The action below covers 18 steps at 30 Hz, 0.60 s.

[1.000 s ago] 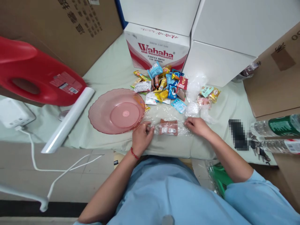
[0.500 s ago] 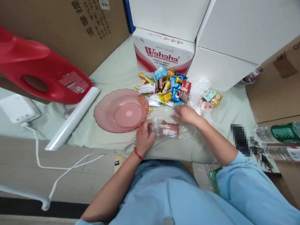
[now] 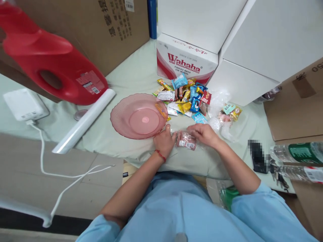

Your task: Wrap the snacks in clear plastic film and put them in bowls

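Note:
A reddish-brown snack packet with a white label lies on the cloth near its front edge, wrapped in clear plastic film. My left hand, a red cord at its wrist, is closed on the film at the packet's left end. On the other side my right hand pinches the film close to the packet's upper right. A pink ribbed plastic bowl stands just beyond my left hand. Behind both hands is a pile of small wrapped snacks in blue, yellow, white and red.
Crumpled clear film and a yellow snack bag lie to the right. A white film roll, red jug and white charger are left. A Wahaba carton stands behind; plastic bottles lie far right.
My right hand has come down from the snack pile's edge onto the film beside the packet. The film is now gathered closer around the packet. The whole view has shifted slightly.

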Tool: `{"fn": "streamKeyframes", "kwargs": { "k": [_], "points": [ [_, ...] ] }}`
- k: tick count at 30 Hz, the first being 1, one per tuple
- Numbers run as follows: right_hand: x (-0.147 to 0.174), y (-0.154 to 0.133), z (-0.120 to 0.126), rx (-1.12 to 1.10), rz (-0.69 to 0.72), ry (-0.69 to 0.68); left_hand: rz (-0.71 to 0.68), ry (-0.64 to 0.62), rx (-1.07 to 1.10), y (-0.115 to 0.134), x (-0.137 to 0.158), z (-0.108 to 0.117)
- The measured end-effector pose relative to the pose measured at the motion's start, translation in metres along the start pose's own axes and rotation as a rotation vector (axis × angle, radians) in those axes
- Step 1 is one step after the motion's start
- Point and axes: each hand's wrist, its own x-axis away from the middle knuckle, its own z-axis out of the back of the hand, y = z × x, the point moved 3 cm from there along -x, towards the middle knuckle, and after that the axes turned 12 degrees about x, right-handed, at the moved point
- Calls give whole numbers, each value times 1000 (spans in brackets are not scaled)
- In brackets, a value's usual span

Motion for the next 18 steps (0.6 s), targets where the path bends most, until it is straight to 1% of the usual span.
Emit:
{"fn": "streamKeyframes", "kwargs": {
  "k": [2, 3, 4, 7, 11, 14, 16, 18],
  "points": [
    [18, -20, -9, 103, 163, -39, -27, 28, 38, -1, 1, -1],
    [25, -27, -15, 154, 212, -64, -43, 41, 65, -2, 1, -1],
    [32, -31, -20, 193, 232, -78, -59, 53, 98, -3, 1, -1],
    [44, -32, -33, 221, 211, -59, -100, 79, 235, -9, 0, -1],
    [53, -28, -42, 203, 160, 10, -142, 58, 493, -21, 0, 2],
    [61, -30, -46, 189, 115, 51, -166, 141, 645, -29, 6, 10],
    [66, -33, -48, 187, 88, 68, -172, 208, 669, -30, 12, 15],
    [70, -36, -50, 194, 68, 82, -161, 252, 593, -28, 17, 18]
  ]
}}
